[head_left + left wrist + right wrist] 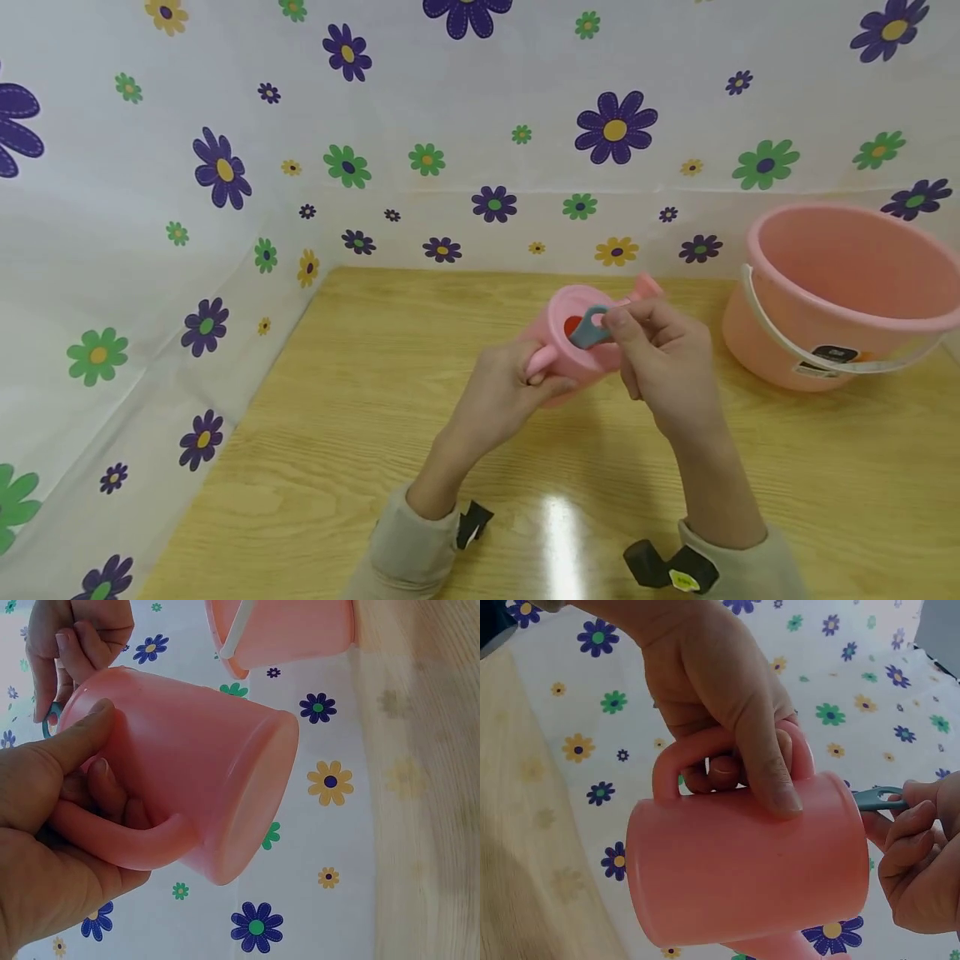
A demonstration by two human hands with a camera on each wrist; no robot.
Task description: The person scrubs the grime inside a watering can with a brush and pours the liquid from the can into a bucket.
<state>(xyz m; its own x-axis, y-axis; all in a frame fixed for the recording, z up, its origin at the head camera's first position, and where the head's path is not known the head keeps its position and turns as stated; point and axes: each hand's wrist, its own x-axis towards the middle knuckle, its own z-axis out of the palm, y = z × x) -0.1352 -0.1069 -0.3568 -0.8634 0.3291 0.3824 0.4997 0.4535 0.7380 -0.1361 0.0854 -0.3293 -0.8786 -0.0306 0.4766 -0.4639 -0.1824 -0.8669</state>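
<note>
A pink toy watering can (187, 757) is held tilted above the table. My left hand (498, 387) grips it by its loop handle (127, 844), with the thumb along the body. At the can's open top my right hand (667, 367) pinches the holed end of a blue-grey handle (587, 335). The handle's lower part goes into the can, where it is hidden. Something red (572, 323) shows inside the opening. The can's spout ends in a pink sprinkler head (647, 287) beyond my right fingers.
To the right, a large pink bucket (765, 333) with a white bail handle (787, 337) stands on the wooden table (360, 375). A white sheet printed with flowers (480, 158) hangs behind and along the left side. Black wrist devices (667, 567) sit at both sleeves.
</note>
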